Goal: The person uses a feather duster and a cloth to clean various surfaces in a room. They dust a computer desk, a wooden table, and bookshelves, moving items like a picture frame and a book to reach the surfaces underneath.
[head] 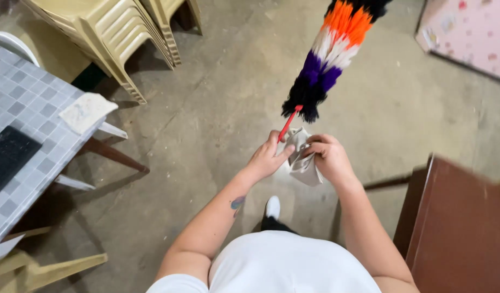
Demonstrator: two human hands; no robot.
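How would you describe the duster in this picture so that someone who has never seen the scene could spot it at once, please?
Start from the bare concrete floor in the middle and find the person's two hands. The left hand grips a thin red handle, beside the right hand clutching a pale cloth. From there the feather duster fans upward, the only thing banded black, purple, white and orange.

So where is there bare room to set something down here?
Bare concrete floor lies between the stacked chairs and the duster. The checkered table is partly taken by a keyboard. Both the left hand and right hand are full.
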